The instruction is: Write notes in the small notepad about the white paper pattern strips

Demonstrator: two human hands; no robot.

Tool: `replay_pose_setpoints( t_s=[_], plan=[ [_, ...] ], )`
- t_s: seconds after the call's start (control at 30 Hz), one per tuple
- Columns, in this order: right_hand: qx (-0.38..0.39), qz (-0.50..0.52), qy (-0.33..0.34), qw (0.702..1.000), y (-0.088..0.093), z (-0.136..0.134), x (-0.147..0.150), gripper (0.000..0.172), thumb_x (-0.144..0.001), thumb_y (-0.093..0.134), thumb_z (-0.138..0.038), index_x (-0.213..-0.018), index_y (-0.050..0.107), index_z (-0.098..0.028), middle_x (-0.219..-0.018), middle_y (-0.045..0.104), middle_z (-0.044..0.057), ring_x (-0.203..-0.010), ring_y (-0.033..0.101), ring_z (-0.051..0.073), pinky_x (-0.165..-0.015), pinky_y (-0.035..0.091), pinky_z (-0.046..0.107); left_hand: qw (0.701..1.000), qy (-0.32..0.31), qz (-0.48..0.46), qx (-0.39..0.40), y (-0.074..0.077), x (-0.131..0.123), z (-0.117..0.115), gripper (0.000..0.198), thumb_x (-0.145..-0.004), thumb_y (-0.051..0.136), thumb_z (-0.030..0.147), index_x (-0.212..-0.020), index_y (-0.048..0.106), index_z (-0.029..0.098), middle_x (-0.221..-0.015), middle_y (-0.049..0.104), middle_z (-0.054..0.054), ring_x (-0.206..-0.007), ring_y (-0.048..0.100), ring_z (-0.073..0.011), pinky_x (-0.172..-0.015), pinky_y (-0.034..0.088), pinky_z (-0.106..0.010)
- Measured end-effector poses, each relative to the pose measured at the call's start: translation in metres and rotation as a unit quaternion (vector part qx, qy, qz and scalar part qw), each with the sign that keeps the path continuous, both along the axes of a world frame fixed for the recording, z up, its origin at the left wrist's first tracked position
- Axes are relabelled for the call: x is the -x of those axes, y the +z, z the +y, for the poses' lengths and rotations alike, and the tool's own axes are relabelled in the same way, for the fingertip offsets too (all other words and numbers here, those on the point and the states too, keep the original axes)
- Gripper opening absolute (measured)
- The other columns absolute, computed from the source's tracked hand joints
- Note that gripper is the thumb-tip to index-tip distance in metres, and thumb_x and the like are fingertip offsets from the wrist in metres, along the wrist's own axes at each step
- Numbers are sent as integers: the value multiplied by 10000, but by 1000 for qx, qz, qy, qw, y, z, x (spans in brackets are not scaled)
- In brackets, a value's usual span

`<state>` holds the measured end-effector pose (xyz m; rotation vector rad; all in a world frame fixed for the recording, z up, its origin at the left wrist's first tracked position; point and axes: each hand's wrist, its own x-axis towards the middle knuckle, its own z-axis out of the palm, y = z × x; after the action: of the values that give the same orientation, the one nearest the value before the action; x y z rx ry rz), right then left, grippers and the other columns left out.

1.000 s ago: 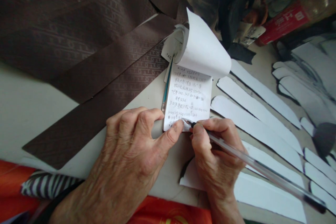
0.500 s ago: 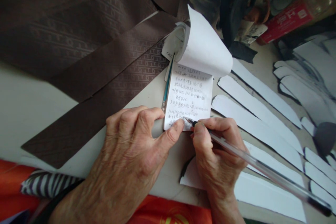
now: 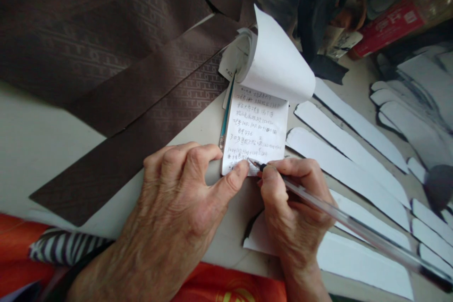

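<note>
- Notepad (image 3: 258, 122) lies on the table (image 3: 21, 146), beyond both hands.
- Left hand (image 3: 180, 203): thumb on its near edge.
- Pen (image 3: 336, 217) sits in right hand (image 3: 297, 207).
- Pencil (image 3: 227, 111) lies along notepad's left side.
- Material sheets (image 3: 116, 104) lie left.
- Cut pieces (image 3: 347, 174) lie right, bottle (image 3: 392, 28) behind.

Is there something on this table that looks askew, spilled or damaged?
I see no spill or clear damage. Only the notepad looks somewhat untidy: its turned-back pages curl up in a loose roll above the writing, rather than lying flat.
</note>
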<state>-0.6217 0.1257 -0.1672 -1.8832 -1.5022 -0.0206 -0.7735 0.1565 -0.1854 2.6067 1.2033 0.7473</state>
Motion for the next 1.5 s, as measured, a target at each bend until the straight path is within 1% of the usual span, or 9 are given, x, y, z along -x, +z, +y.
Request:
replay_pose_setpoints(
  t_s=[0.17, 0.4, 0.7, 1.07, 1.37, 1.5],
  plan=[
    [3, 11, -1, 1000, -1, -1, 0, 113, -781, 579, -157, -720, 509, -223, -558, 526, -92, -436, 553, 72, -436, 438, 170, 1000, 5, -3, -2, 0, -2, 1, 357, -875, 568, 141, -1203, 607, 277, -1079, 555, -105, -970, 521, -306, -772, 439, -484],
    [-1, -3, -2, 1000, 0, 0, 0, 108, -790, 568, -168, -715, 511, -221, -562, 523, -85, -438, 548, 75, -443, 440, 178, 1000, 3, 4, 5, 0, -1, 1, 379, -869, 577, 139, -1221, 587, 280, -1096, 542, -103, -967, 519, -302, -776, 430, -477],
    [-7, 30, -10, 999, -1, -2, -1, 110, -782, 580, -153, -723, 520, -224, -588, 551, -71, -473, 577, 93, -459, 463, 192, 1000, 8, -4, 16, 0, -1, 0, 372, -875, 573, 148, -1218, 600, 290, -1103, 543, -98, -986, 516, -303, -793, 431, -478],
    [-9, 5, -20, 1000, -2, 0, -1, 102, -797, 584, -176, -725, 530, -223, -584, 556, -92, -470, 565, 62, -467, 439, 159, 1000, 2, -1, 11, 1, 0, 0, 351, -886, 567, 164, -1213, 596, 289, -1099, 538, -97, -975, 511, -293, -779, 422, -466],
    [-2, 1, -17, 1000, -1, 0, 0, 107, -805, 581, -179, -724, 526, -221, -584, 544, -92, -472, 558, 56, -482, 444, 153, 1000, 7, 4, 16, 1, -1, 0, 364, -884, 576, 170, -1226, 585, 295, -1111, 538, -97, -982, 511, -300, -787, 417, -471],
    [-6, -8, -15, 1000, 0, 0, -1, 107, -803, 576, -173, -720, 525, -217, -579, 535, -90, -469, 540, 48, -481, 427, 146, 1000, 12, 7, 20, 2, -2, 1, 363, -882, 580, 166, -1219, 586, 299, -1104, 540, -93, -988, 513, -298, -792, 418, -466]
  ],
)
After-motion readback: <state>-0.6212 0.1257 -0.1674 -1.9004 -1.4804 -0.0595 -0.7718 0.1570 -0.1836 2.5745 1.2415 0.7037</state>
